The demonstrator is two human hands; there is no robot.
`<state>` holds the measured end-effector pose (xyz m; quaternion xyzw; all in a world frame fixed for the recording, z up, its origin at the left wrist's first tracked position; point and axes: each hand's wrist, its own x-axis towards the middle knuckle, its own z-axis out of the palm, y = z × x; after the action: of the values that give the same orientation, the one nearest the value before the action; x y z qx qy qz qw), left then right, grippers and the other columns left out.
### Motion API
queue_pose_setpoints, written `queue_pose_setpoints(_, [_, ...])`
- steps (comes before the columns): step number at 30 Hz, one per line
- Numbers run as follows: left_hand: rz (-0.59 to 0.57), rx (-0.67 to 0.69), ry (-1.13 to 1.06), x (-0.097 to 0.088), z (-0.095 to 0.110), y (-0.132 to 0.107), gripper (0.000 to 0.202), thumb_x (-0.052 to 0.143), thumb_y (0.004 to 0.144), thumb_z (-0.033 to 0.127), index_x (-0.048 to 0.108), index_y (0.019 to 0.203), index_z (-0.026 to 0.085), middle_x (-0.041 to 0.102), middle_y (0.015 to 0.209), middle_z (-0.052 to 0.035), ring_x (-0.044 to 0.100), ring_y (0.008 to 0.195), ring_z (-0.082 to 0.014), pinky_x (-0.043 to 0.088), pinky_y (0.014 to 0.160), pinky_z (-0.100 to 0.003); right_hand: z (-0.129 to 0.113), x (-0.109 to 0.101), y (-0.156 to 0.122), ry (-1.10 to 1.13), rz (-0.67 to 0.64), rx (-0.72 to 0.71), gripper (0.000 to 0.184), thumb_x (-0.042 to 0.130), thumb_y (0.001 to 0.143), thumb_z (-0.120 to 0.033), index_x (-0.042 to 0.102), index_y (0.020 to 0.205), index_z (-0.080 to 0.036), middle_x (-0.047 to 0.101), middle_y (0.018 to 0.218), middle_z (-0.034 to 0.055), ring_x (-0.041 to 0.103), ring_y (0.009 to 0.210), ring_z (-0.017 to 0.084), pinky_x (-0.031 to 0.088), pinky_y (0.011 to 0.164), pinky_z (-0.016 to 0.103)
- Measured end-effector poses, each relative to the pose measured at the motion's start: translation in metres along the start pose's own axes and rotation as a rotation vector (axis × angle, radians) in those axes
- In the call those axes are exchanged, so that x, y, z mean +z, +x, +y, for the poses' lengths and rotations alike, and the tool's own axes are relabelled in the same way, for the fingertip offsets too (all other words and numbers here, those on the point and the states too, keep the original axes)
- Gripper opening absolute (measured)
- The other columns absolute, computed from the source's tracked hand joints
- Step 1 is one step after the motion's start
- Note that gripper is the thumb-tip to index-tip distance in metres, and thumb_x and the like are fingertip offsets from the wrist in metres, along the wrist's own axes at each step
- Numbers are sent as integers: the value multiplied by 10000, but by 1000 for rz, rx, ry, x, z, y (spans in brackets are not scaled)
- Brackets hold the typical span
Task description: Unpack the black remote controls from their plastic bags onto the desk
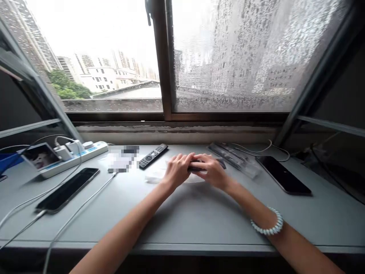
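My left hand (178, 170) and my right hand (212, 170) meet over the middle of the grey desk (182, 217), fingers curled around a small dark object (196, 167) held between them. Most of that object is hidden by my fingers, so I cannot name it. Under the hands lies a thin clear plastic sheet or wrapper (159, 174). A black remote control (153, 155) lies just left of my left hand. A pale bead bracelet (270, 224) circles my right wrist.
A black phone (68, 189) on a white cable lies at left; another black phone (283, 175) lies at right. A white power strip (76, 156) with chargers sits back left beside a small photo card (40, 156). Clear packaging (232, 158) lies behind my right hand. A window rises behind the desk.
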<state>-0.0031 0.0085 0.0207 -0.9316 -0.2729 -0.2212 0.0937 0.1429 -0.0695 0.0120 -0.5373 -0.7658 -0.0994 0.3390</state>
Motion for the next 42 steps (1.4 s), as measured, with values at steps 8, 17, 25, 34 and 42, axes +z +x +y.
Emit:
queue_pose_setpoints(8, [84, -203, 64, -14, -23, 0, 196, 493, 775, 328, 572, 899, 199, 621, 767, -42, 549, 785, -206, 377, 595, -270, 29, -22, -3, 2, 358, 274, 449, 570, 784, -436, 552, 1189, -242, 540, 1183, 93, 484, 1112, 253, 383, 938, 426])
queue_pose_setpoints(17, [104, -128, 90, -10, -22, -1, 165, 495, 780, 287, 533, 907, 189, 604, 783, -41, 536, 764, -197, 382, 594, -269, 31, -16, -2, 677, 384, 655, 547, 475, 781, -561, 483, 1227, -244, 576, 1119, 82, 645, 710, 185, 503, 482, 260])
queue_pose_setpoints(25, [106, -78, 52, 4, -26, 0, 266, 519, 724, 159, 501, 987, 197, 587, 903, -54, 500, 894, -218, 371, 827, -337, 33, -10, -1, 724, 433, 693, 527, 593, 701, -501, 583, 1146, -218, 625, 925, 45, 620, 652, 150, 459, 380, 186])
queue_pose_setpoints(34, [62, 42, 41, 2, -24, -1, 433, 476, 740, 156, 439, 1166, 228, 575, 983, -28, 526, 891, -194, 412, 688, -276, 20, -5, 3, 911, 417, 667, 496, 654, 671, -473, 631, 1078, -191, 663, 807, 33, 581, 703, 132, 472, 424, 172])
queue_pose_setpoints(42, [111, 47, 97, 0, -31, 0, 383, 506, 772, 157, 469, 1147, 228, 599, 950, -19, 544, 853, -191, 413, 678, -276, 26, -9, 2, 982, 430, 811, 423, 681, 641, -475, 670, 961, -198, 641, 728, 3, 541, 615, 93, 476, 467, 181])
